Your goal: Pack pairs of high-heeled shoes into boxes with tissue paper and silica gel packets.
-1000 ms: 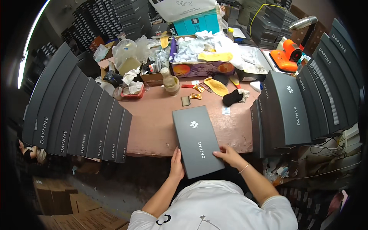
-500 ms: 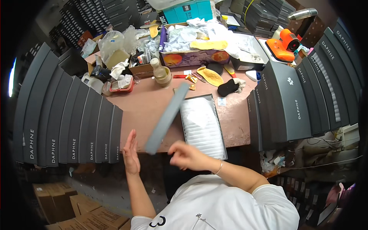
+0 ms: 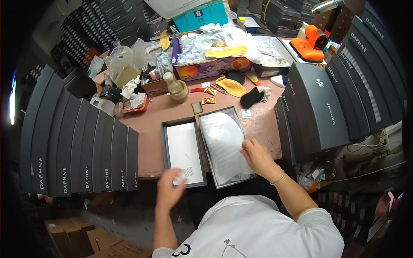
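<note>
In the head view, an open dark grey box [image 3: 235,115] lies on the pinkish tabletop [image 3: 148,150] right in front of the person, with white wrapping [image 3: 221,144] filling it. Its lid [image 3: 183,142] lies upturned just to the left, presumably set there so the contents are uncovered and both parts stay within reach. The right hand [image 3: 260,159] is at the box's right side, thumb and fingertips together, seemingly pinching the wrapping's edge, perhaps to control the loose sheet. The left hand [image 3: 171,189] is blurred over the lid's near end, something small and white at its fingertips; whether it grips that, I cannot tell. Dark boxes stand stacked on the left [image 3: 77,146] and right [image 3: 316,107], apparently keeping the middle workable, while a glass bottle [image 3: 177,91] and yellow pad [image 3: 231,87] sit farther back.
</note>
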A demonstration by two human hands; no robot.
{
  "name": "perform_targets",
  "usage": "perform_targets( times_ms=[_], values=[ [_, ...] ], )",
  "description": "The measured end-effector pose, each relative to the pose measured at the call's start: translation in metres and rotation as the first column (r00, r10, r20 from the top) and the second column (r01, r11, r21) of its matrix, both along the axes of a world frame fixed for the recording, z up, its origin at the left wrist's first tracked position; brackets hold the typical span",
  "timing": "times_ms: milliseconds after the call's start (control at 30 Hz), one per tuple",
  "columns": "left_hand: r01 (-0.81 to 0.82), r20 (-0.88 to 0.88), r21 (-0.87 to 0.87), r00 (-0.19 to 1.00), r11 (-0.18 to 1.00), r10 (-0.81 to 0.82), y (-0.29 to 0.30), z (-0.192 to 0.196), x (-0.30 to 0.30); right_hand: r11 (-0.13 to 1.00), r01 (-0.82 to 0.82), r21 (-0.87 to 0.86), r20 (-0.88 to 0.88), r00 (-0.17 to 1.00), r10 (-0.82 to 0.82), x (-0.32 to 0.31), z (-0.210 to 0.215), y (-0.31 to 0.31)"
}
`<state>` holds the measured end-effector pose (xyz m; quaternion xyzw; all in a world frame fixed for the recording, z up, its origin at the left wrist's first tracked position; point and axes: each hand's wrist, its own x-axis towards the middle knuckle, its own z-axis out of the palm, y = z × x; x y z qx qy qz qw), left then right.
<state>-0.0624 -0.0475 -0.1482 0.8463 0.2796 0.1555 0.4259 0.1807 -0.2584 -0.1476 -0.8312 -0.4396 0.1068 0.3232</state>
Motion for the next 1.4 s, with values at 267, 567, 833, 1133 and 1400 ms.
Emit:
perform_targets(
  times_ms=[267, 567, 833, 1133, 1400],
  values=[
    [0.260, 0.352, -0.014, 0.905, 0.966, -0.239, -0.099, -0.062, 0.123, 0.656, -0.679, 0.331, -0.213, 0.623, 0.753, -0.086, 0.069, 0.087],
    [0.037, 0.360, -0.747, 0.862, 0.663, 0.357, -0.042, -0.055, 0.095, 0.980, -0.198, 0.008, 0.359, 0.915, 0.182, 0.031, -0.104, 0.089],
    [0.210, 0.360, -0.912, 0.823, 0.353, 0.440, -0.056, -0.052, 0.117, 0.946, -0.278, 0.169, -0.182, 0.934, 0.307, -0.015, -0.017, 0.082],
    [0.354, 0.232, -0.934, 0.709, -0.051, 0.666, -0.027, -0.062, 0.091, 0.957, -0.140, -0.256, 0.091, 0.982, 0.168, -0.033, -0.109, 0.052],
    [0.121, 0.225, -0.970, 0.783, 0.213, 0.580, -0.017, -0.050, 0.085, 0.926, -0.376, -0.038, -0.287, 0.891, 0.351, 0.009, 0.003, 0.032]
  ],
)
